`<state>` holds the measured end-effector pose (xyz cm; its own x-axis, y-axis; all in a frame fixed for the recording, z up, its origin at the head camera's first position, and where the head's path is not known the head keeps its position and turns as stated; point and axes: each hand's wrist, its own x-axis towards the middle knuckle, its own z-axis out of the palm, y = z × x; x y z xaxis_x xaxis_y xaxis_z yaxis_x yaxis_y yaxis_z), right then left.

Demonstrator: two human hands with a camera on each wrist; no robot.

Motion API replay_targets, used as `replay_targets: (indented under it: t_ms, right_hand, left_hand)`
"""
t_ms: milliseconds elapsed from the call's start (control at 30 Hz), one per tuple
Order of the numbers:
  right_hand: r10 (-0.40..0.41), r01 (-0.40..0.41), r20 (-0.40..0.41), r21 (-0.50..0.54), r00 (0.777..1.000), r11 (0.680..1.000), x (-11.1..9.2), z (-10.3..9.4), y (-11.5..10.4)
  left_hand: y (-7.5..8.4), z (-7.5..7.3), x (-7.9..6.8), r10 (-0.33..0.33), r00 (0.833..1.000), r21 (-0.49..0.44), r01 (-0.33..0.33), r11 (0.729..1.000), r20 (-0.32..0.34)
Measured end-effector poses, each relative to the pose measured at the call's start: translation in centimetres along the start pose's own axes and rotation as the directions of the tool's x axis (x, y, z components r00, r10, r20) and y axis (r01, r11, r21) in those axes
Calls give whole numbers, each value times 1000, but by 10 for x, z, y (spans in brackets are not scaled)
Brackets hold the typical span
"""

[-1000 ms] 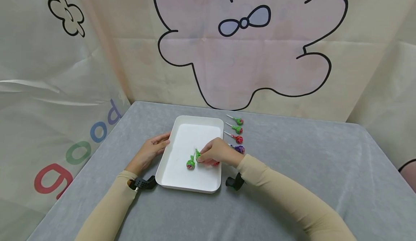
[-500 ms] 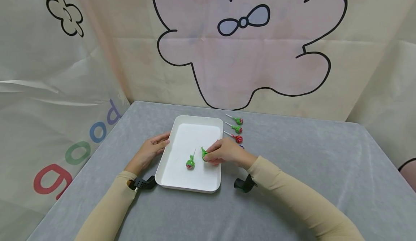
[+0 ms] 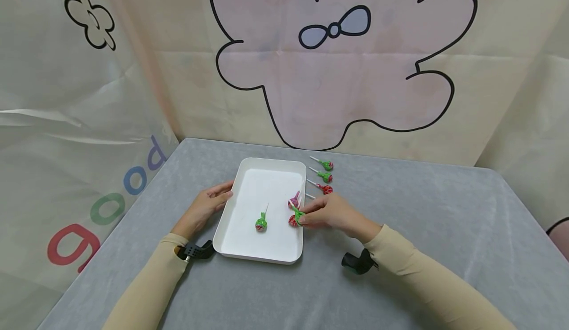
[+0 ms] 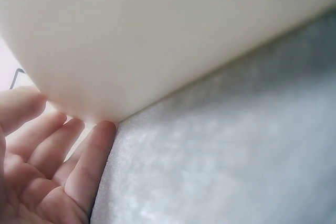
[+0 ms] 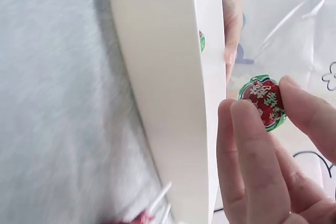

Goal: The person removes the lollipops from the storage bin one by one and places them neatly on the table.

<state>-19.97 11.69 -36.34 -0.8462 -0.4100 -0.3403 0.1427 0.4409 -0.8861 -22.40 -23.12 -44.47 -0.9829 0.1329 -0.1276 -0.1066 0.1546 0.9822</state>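
My right hand (image 3: 335, 215) pinches a green-wrapped lollipop (image 3: 299, 215) over the right rim of a white tray (image 3: 255, 246). In the right wrist view that lollipop (image 5: 264, 102) shows a red and green wrapper between thumb and fingers. Below it in the tray lie a red lollipop (image 3: 292, 221), partly covered, and a pink-purple lollipop (image 3: 293, 202). Another green lollipop (image 3: 261, 225) lies alone left of them. My left hand (image 3: 203, 208) touches the tray's left side; the left wrist view shows its fingertips (image 4: 105, 129) against the outer wall.
Right of the tray, a column of lollipops lies on the grey tablecloth (image 3: 422, 221): two green (image 3: 328, 165) and a red one (image 3: 326, 189). A white stick (image 3: 310, 196) below them runs behind my right hand. A printed curtain (image 3: 355, 73) stands behind the table.
My right hand has moved right with the green lollipop, from the tray's middle to its right rim. The pink-purple and red lollipops have come into view. My left hand stays put.
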Motion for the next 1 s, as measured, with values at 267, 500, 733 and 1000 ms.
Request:
replay_targets:
  t_ms: [267, 500, 733, 1000]
  right_hand:
    - [-20, 17, -35, -81, 999, 997, -19, -16, 10]
    - [-23, 21, -26, -72, 999, 997, -31, -20, 19]
    - [-7, 6, -29, -48, 1000, 999, -36, -22, 26]
    - [-3, 1, -44, -46, 999, 999, -39, -23, 35]
  left_hand:
    - [-1, -1, -1, 1, 1000, -8, -1, 1000, -2]
    - [-1, -1, -2, 3, 1000, -13, -3, 1000, -5]
    - [1, 0, -2, -8, 1000, -8, 8, 1000, -12]
    - [2, 0, 0, -13, 1000, 2, 13, 1000, -14]
